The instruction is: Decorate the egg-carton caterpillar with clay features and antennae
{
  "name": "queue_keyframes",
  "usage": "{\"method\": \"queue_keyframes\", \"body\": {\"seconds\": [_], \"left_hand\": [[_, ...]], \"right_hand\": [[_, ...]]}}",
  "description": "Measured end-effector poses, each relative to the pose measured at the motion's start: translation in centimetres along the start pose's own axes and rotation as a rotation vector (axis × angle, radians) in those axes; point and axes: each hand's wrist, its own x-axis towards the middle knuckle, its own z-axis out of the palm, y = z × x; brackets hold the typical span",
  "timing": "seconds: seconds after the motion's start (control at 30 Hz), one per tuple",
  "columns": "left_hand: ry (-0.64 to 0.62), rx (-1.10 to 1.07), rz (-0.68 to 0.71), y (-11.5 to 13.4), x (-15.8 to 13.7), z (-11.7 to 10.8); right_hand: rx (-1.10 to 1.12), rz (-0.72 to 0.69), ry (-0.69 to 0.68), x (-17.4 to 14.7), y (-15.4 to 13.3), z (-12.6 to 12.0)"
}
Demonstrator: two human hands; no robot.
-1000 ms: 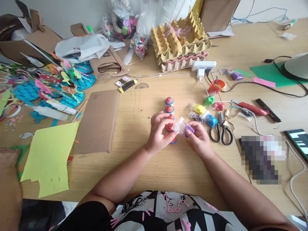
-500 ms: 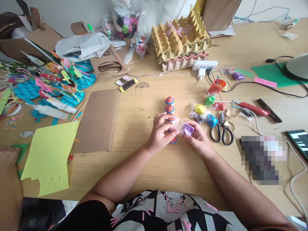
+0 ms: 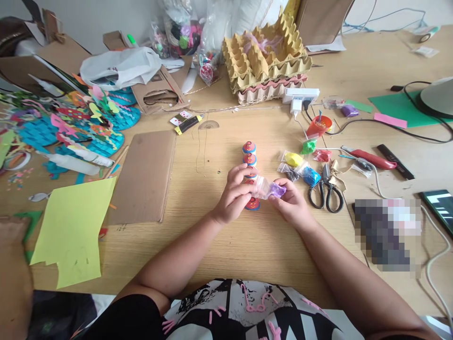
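A small clear plastic bag with a purple lump of clay at one end is stretched between my two hands. My right hand pinches the purple end between thumb and fingers. At the bag's clear end, my left hand has its fingers closed on the plastic; its exact fingertip contact is partly hidden. Beneath the hands runs a row of several small round pieces with red tops, blue rims and little faces, among them the farthest red-topped piece and the nearest one. My left hand and the bag cover the middle ones partly.
To the right lie black-handled scissors and bags of yellow, blue, green and red clay. An orange cup stands behind them. Cardboard and yellow paper lie left; egg trays are stacked at the back.
My left hand has shifted slightly left along the clear plastic, and more of the bag shows between the hands. The purple end has tilted a little to the right.
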Motion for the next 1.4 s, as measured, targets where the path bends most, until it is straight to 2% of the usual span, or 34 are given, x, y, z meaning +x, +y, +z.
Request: {"method": "queue_keyframes", "body": {"seconds": [0.13,0.3,0.4,0.6,0.8,0.93,1.2,1.4], "left_hand": [[0.015,0.026,0.040,-0.3,0.1,0.2],[0.048,-0.056,0.035,-0.1,0.4,0.2],[0.038,-0.039,-0.001,-0.1,0.7,0.3],[-0.028,-0.067,0.020,-0.6,0.8,0.9],[0.047,-0.115,-0.081,-0.6,0.5,1.1],[0.090,-0.079,-0.022,-0.4,0.5,0.7],[0.049,0.048,0.019,-0.5,0.7,1.2],[-0.018,0.181,0.024,-0.6,0.6,1.0]], "right_hand": [[0.026,0.032,-0.018,0.1,0.2,-0.4],[-0.004,0.044,-0.050,0.0,0.0,-0.6],[-0.014,0.046,-0.081,-0.1,-0.3,-0.6],[-0.011,0.053,-0.092,-0.1,-0.5,-0.7],[0.009,0.032,-0.158,0.0,-0.1,-0.8],[0.007,0.021,-0.144,0.1,0.1,-0.7],[-0.029,-0.022,-0.020,0.2,0.3,-0.7],[-0.034,0.009,-0.014,0.0,0.0,-0.4]]}}
